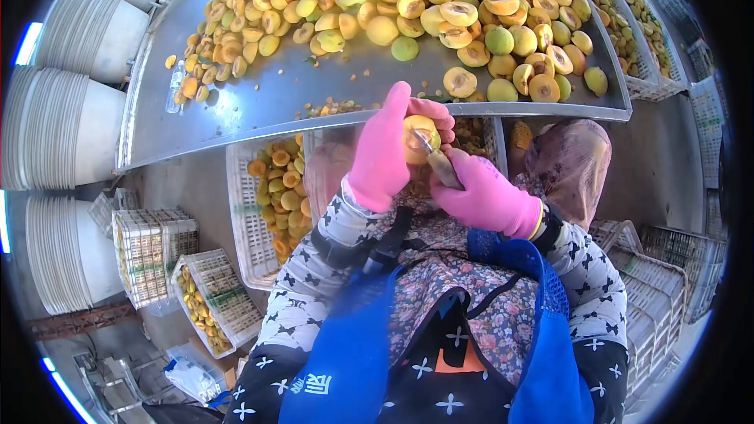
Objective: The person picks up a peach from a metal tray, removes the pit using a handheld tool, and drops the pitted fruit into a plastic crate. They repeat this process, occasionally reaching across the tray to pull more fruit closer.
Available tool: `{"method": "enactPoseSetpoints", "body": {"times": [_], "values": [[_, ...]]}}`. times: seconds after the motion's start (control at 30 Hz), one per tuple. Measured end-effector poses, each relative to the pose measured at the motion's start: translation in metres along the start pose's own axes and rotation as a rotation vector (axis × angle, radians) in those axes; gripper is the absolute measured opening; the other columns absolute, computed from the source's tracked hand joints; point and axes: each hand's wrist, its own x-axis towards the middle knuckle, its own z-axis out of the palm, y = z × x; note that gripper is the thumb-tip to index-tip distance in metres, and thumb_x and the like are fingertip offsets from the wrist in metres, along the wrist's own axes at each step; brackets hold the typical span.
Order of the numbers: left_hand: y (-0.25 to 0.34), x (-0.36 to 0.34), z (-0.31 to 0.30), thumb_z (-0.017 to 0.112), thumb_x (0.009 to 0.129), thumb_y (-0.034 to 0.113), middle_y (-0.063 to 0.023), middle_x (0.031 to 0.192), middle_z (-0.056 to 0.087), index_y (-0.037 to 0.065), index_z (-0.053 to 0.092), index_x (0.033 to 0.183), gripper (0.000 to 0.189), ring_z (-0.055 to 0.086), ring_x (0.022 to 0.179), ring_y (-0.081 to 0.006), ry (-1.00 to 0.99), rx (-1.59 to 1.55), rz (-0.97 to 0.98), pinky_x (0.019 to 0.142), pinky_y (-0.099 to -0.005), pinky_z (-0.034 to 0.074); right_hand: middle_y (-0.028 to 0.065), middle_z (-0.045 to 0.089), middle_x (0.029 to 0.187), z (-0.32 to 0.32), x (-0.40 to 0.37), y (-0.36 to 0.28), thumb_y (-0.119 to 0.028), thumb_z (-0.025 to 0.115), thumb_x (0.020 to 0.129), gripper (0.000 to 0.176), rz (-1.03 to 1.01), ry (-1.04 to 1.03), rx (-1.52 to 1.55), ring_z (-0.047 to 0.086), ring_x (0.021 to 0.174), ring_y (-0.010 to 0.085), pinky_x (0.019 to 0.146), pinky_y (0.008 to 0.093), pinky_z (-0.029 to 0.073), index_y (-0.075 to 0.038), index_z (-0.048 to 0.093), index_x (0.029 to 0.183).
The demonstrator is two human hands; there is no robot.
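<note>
My left hand [382, 153], in a pink glove, is closed around a yellow peach half [420, 133], its cut face turned up toward me. My right hand [488, 198], also pink-gloved, grips a pitting knife by its tan handle [444, 169]. The knife's metal tip [422, 140] meets the middle of the cut face, beside the pit area. Both hands are in front of my chest, just over the near edge of the metal table [259, 124]. Heaped on that table are many halved peaches [377, 0], with a few that look whole.
A white crate [243, 220] of peach halves stands below the table on my left. Smaller crates [216, 298] and stacked white tubs [78, 251] are farther left. Filled crates [628, 23] flank the table's right side; more crates [652, 298] stack at right. A plastic bottle [174, 88] lies on the table.
</note>
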Motion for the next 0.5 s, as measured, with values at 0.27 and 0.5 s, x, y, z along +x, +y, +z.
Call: {"method": "enactPoseSetpoints", "body": {"times": [0.27, 0.5], "values": [[-0.013, -0.012, 0.011, 0.039, 0.104, 0.047, -0.0161, 0.084, 0.069, -0.002, 0.063, 0.088, 0.057, 0.067, 0.072, -0.0242, 0.113, 0.138, 0.3, 0.071, -0.0358, 0.056, 0.0051, 0.056, 0.066, -0.019, 0.003, -0.034, -0.011, 0.063, 0.086, 0.016, 0.584, -0.358, 0.779, 0.054, 0.051, 0.0145, 0.047, 0.0288, 0.041, -0.001, 0.055, 0.095], [-0.004, -0.009, 0.008, 0.038, 0.106, 0.041, -0.0132, 0.08, 0.068, -0.003, 0.063, 0.084, 0.055, 0.065, 0.066, -0.0215, -0.01, 0.202, 0.172, 0.064, -0.0323, 0.054, 0.0011, 0.054, 0.066, -0.023, -0.002, -0.028, -0.01, 0.062, 0.086, 0.013, 0.558, -0.415, 0.892, 0.05, 0.052, 0.0096, 0.047, 0.0252, 0.04, -0.002, 0.057, 0.095]]}}
